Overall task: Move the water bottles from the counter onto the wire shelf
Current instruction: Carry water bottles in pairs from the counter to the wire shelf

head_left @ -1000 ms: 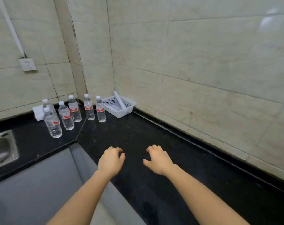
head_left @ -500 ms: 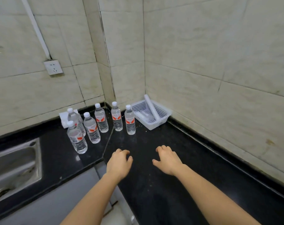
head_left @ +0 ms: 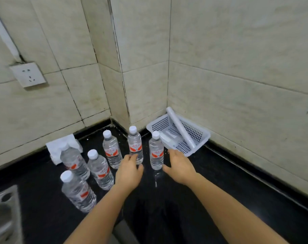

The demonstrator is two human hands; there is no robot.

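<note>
Several clear water bottles with white caps and red labels stand upright on the black counter [head_left: 211, 182] in the corner. My left hand [head_left: 129, 170] is open, its fingertips right at the base of the middle back bottle [head_left: 135, 145]. My right hand [head_left: 180, 167] is open beside the rightmost bottle [head_left: 156, 150], thumb close to its lower part. More bottles stand to the left: one at the back [head_left: 111, 149], one in the middle [head_left: 100, 169], one far left [head_left: 74, 160] and one nearest me [head_left: 77, 191]. No wire shelf is in view.
A white perforated basket [head_left: 200, 136] with a white roll [head_left: 181, 129] leaning in it sits in the corner, right of the bottles. Folded white tissue [head_left: 55, 148] lies against the left wall. A steel sink [head_left: 3, 213] is at the lower left. A wall socket [head_left: 28, 74] is above.
The view has moved closer to the corner. Both hands have reached forward from the bare counter to the two rightmost bottles.
</note>
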